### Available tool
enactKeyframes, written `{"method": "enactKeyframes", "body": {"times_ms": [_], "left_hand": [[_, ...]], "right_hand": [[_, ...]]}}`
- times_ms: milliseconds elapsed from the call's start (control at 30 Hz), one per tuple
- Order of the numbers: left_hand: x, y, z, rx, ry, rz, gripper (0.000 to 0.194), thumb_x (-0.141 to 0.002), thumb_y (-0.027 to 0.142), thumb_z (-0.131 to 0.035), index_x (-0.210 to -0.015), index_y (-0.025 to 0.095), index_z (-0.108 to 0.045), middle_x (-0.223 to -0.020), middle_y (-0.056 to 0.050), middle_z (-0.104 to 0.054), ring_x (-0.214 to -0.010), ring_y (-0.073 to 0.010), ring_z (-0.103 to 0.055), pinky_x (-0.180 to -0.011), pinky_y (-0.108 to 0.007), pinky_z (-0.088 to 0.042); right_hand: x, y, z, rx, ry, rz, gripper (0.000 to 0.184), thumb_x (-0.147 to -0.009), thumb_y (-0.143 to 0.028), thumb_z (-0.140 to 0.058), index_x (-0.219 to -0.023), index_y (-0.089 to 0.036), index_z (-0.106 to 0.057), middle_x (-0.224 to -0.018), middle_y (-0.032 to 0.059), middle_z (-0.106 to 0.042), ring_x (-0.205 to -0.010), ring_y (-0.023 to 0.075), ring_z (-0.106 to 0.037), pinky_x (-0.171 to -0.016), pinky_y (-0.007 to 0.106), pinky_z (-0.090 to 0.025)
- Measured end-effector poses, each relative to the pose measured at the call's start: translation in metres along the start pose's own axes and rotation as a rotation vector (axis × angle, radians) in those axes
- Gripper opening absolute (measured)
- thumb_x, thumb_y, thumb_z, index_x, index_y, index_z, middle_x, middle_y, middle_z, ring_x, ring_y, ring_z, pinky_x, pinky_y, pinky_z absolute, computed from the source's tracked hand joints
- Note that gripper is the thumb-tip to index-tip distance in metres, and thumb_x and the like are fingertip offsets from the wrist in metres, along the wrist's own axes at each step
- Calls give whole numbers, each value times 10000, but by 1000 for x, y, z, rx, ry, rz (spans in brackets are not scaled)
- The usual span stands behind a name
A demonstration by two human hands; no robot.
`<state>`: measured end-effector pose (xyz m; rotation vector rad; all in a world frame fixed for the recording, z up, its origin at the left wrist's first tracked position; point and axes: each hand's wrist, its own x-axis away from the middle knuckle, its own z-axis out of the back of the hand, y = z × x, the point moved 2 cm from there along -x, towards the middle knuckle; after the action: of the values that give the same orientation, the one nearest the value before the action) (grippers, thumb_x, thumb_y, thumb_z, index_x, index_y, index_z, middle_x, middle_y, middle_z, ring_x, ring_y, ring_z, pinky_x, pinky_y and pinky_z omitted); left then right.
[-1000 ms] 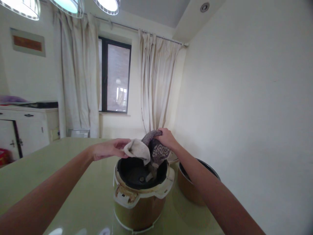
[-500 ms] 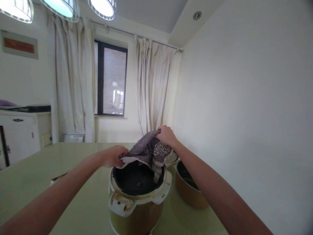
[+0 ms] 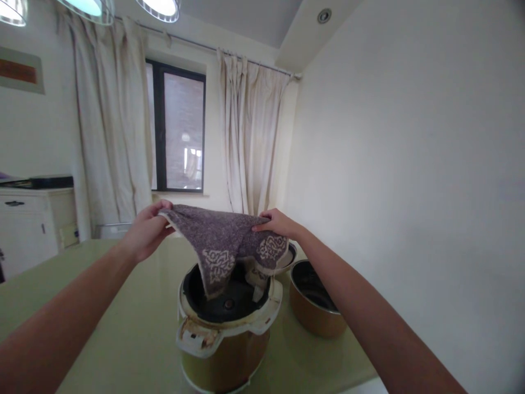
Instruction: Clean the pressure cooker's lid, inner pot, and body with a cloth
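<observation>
Between my two hands hangs a purple-grey towel [image 3: 221, 232] with a pale scroll pattern, stretched out over a cooker. My left hand [image 3: 150, 230] pinches its left corner, raised above the table. On the other side, my right hand [image 3: 279, 223] grips the upper right edge. Beneath is the cooker body [image 3: 225, 355], gold-sided with a white rim that is stained brown at the front. Its dark inside shows, with a small round knob at the bottom. The towel's lower corners droop into the opening, and part of the far rim is hidden behind the cloth.
A gold-brown inner pot [image 3: 315, 312] with a dark inside stands right of the cooker, partly behind my right forearm. Behind the towel a round white-rimmed piece [image 3: 289, 257] shows in part. All stand on a pale green table [image 3: 135, 328], near a white wall [image 3: 410, 164].
My left hand has moved left and up, pulling the bunched towel out wide. My right hand stays on its edge. The view has shifted slightly.
</observation>
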<state>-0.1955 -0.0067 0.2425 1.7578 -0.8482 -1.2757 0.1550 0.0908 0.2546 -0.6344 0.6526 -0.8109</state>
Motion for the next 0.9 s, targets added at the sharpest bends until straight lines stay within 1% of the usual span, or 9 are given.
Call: {"method": "enactKeyframes", "body": {"times_ms": [167,267,400,467,533,667,733,800,900], "left_hand": [[-6,11,-9,181,105,57,291,-655,161,-820,-852,248,-623,-835,56,-711,-735,-119,-645,-657,-204,-555],[-1,7,-15,122,92,210,225,-773,348,-817,-903,220,-685,-842,14,-732,-704,-136,-655,-629,-233,-573],[18,-13,-36,149,-41,489,446,-916,645,-597,-898,211,-700,-878,-55,-781,-805,-210,-729,-718,-330,-626],[25,-20,-48,199,-147,432,447,-905,664,-585,-938,234,-702,-955,-65,-809,-940,-250,-760,-837,-382,-638],[31,-22,-55,137,-305,330,390,-826,602,-715,-970,240,-713,-1027,-72,-823,-1077,-282,-758,-977,-425,-614],[39,-16,-50,-317,-916,313,583,-622,369,-953,-1158,252,-754,-1306,-65,-788,-1313,-304,-677,-1192,-449,-483],[36,-13,-42,-545,-1077,307,641,-605,369,-971,-1204,291,-757,-1354,-35,-770,-1344,-291,-659,-1226,-448,-443],[26,-12,-41,-663,-950,198,500,-684,492,-912,-1108,269,-769,-1238,-47,-801,-1253,-289,-703,-1190,-467,-477],[10,-11,-56,-631,-490,-143,569,-755,650,-794,-1123,224,-715,-1272,-102,-756,-1265,-313,-674,-1148,-500,-503]], "right_hand": [[1,9,-4,-90,-137,-135,302,-755,-426,-907,-918,-181,-840,-852,39,-808,-798,213,-745,-742,295,-582],[-2,9,-8,-194,-52,-157,252,-819,-399,-868,-898,-163,-830,-871,63,-816,-798,209,-751,-757,302,-601],[-14,3,-20,-376,95,-267,255,-813,-378,-885,-866,-147,-789,-864,104,-813,-765,225,-758,-741,331,-626],[-22,0,-25,-397,176,-313,259,-820,-376,-879,-874,-146,-774,-855,111,-809,-749,232,-759,-719,343,-628],[-28,-2,-26,-393,255,-321,235,-851,-364,-848,-866,-144,-766,-818,100,-798,-718,225,-749,-696,340,-619],[-29,-2,-16,-405,347,-262,171,-921,-317,-776,-874,-152,-769,-737,45,-770,-679,180,-719,-691,291,-591],[-27,-3,-10,-463,342,-201,169,-955,-319,-739,-920,-159,-780,-758,32,-779,-698,171,-723,-701,278,-583],[-25,-5,-8,-521,311,-130,195,-961,-346,-737,-933,-159,-784,-779,31,-789,-720,170,-727,-713,273,-577],[-26,-14,-12,-563,194,-40,253,-914,-408,-794,-909,-156,-777,-786,33,-792,-742,172,-726,-747,274,-577]]}}
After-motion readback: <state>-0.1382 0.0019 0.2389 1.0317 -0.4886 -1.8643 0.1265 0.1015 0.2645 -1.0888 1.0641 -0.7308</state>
